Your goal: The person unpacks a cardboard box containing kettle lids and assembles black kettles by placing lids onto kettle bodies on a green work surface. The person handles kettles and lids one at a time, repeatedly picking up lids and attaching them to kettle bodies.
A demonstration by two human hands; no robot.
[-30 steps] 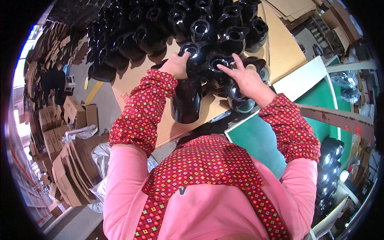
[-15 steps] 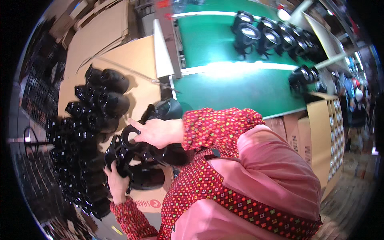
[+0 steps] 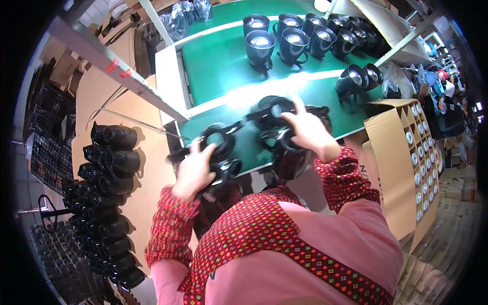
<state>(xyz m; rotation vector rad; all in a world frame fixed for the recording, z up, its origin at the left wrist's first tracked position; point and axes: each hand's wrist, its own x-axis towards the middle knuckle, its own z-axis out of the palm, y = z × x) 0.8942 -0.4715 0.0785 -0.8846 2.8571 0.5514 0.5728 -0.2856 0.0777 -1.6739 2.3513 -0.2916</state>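
My left hand (image 3: 195, 170) is closed on a cluster of glossy black mugs (image 3: 230, 168) at the near left corner of the green tabletop (image 3: 244, 147). To its right, my right hand (image 3: 311, 131) grips more black mugs (image 3: 291, 161) over the near edge, its fingers about their handles. Blur and overlap keep me from telling how the fingers sit on each mug. Farther back on the green surface, several black mugs (image 3: 260, 46) stand upright in rows, with a pair of mugs (image 3: 351, 80) nearer on the right.
Stacked black mugs (image 3: 114, 170) lie in a column on brown cardboard (image 3: 152, 203) at left. A metal post (image 3: 119, 71) slants beside the table's left end. At right stands an open carton (image 3: 389, 147) with divided cells holding white-ended items. Dark crates (image 3: 48, 157) fill the far left.
Both hands have moved right, from the stack on the cardboard to the green table's near edge, carrying black mugs. My hands are farther apart, and the view has turned right.
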